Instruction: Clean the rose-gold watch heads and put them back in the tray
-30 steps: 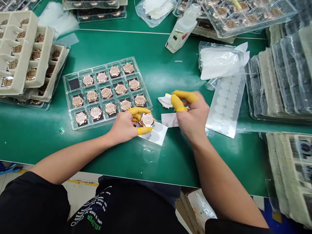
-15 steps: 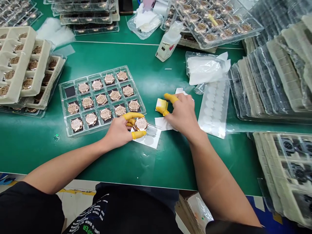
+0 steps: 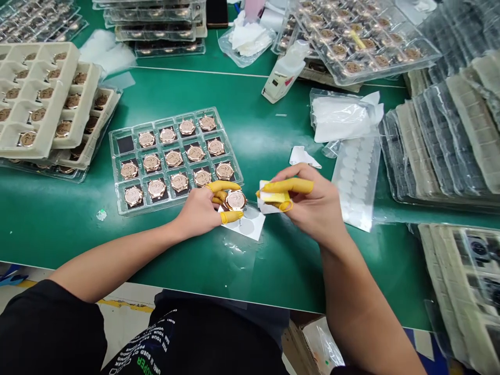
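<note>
"Where is the watch case (image 3: pixel 235 200)?"

"In the left hand (image 3: pixel 203 211), whose yellow-covered fingers are clamped on its edges, metal back facing up. My worry is a slip: the grip is only at the rim, so a sideways push could twist it loose."

"What is right under it?"

"A white sheet with round patches (image 3: pixel 252 232), reaching out at five o'clock. If the case dropped or dragged there, a patch might cling to it, should they be sticky; I can't tell."

"And the right hand (image 3: pixel 318 205)?"

"At three o'clock, fingers pinched together on a yellow-and-white pad (image 3: pixel 275 197), near the case but apart from it. Grit caught in that pad could scratch the polished back, I'd judge."

"Anything near to knock?"

"The clear tray (image 3: pixel 117 206) at ten o'clock, its near corner just beside the left fingers. A careless elbow or wrist could jolt the cases in it."

"Farther out?"

"A crumpled white piece (image 3: pixel 302 156) at two o'clock, and a leaning plastic bottle (image 3: pixel 287 70) at one. Bumped, the bottle might spill, if there's liquid inside. The pale trays (image 3: pixel 58 112), farther off at ten, overlap unevenly, so a nudge could slide them."
</note>
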Demonstrator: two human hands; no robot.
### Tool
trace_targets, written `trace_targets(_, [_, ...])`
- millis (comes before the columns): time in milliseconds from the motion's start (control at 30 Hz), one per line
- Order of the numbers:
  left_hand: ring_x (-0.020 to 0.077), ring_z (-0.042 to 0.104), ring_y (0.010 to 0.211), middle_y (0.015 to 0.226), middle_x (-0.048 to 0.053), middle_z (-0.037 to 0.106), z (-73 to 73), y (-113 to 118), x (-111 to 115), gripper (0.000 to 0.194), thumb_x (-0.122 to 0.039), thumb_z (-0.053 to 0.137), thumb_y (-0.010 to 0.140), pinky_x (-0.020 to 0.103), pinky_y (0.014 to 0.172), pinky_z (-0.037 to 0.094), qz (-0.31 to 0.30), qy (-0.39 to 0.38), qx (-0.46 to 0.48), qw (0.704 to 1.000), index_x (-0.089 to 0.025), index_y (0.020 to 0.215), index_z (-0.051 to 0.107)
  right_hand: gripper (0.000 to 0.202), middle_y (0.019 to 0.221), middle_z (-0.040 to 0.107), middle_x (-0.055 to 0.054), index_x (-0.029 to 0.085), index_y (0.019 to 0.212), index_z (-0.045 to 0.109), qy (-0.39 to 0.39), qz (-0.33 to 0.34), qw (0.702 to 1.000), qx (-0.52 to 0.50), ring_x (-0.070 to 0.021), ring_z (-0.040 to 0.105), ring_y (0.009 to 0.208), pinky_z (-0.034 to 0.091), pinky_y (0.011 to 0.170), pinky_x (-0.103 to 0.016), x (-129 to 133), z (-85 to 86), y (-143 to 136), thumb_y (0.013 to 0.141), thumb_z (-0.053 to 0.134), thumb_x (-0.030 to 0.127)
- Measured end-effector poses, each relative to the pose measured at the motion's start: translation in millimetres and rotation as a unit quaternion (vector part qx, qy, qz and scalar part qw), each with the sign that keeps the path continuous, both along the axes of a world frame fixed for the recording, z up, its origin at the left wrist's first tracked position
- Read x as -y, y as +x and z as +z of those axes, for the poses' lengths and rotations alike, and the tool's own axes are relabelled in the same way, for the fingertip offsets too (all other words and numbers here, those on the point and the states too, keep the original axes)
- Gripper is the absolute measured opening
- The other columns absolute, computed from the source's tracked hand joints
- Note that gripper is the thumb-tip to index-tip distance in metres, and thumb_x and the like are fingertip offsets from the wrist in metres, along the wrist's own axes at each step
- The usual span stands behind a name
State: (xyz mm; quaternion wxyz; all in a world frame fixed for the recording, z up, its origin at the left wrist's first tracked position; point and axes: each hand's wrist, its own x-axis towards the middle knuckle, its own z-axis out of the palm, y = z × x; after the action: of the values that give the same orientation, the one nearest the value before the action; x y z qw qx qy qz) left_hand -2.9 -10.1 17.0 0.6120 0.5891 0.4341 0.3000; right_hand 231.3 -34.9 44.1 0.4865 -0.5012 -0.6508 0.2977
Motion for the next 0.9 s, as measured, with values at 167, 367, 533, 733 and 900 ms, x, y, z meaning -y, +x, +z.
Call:
trace_targets(167, [0.0131,0.069,0.074,0.086,0.003,0.074,-0.4,0.0,0.7,0.058,-0.027,0.089,0.066,0.029,0.076,0.062,-0.004,-0.001,0.003,1.0,-0.017,0.121,0.072,0.003,0.081,0.07,-0.002,0.025,0.087,0.075,0.035,0.033,0.993,0.107,-0.014,0.064,0.068,0.048,0.059,-0.029,9.7,12.6,-10.8,0.09,0.075,0.024])
trace_targets(367, [0.0133,0.072,0.074,0.09,0.004,0.078,-0.1,-0.2,0.9,0.057,-0.025,0.088,0.067,0.028,0.074,0.063,-0.01,-0.005,0.002,1.0,-0.017,0.121,0.073,0.017,0.075,0.051,0.001,0.022,0.08,0.049,0.031,0.068,0.978,0.192,-0.0115,0.046,0.061,0.037,0.055,-0.027,9.8,8.0,-22.7,0.096,0.055,0.02])
trace_targets(533, [0.0142,0.075,0.077,0.092,0.003,0.079,-2.7,0.2,2.4,0.056,-0.02,0.088,0.066,0.027,0.075,0.065,-0.011,-0.028,0.032,0.999,-0.018,0.119,0.073,0.018,0.104,0.064,-0.008,0.022,0.093,0.055,0.053,0.12,0.963,0.235,-0.0185,0.064,0.087,0.052,0.071,-0.031,8.0,-3.4,-32.1,0.082,0.054,0.007])
trace_targets(733, [0.0155,0.076,0.079,0.093,0.003,0.079,-5.8,-0.1,1.3,0.054,-0.017,0.087,0.066,0.03,0.078,0.067,-0.007,-0.048,0.037,0.998,-0.017,0.118,0.075,0.025,0.099,0.067,-0.007,0.023,0.092,0.054,0.078,0.115,0.962,0.237,-0.0174,0.064,0.078,0.052,0.065,-0.03,6.8,-11.4,-33.1,0.076,0.055,0.004])
trace_targets(900, [0.0166,0.077,0.081,0.097,0.005,0.08,-5.0,-1.3,0.8,0.057,-0.019,0.088,0.066,0.031,0.08,0.067,-0.018,-0.052,0.035,0.998,-0.017,0.122,0.074,0.025,0.091,0.068,-0.005,0.023,0.091,0.051,0.094,0.09,0.962,0.242,-0.0162,0.062,0.073,0.048,0.062,-0.028,7.5,-13.8,-33.4,0.076,0.053,0.003])
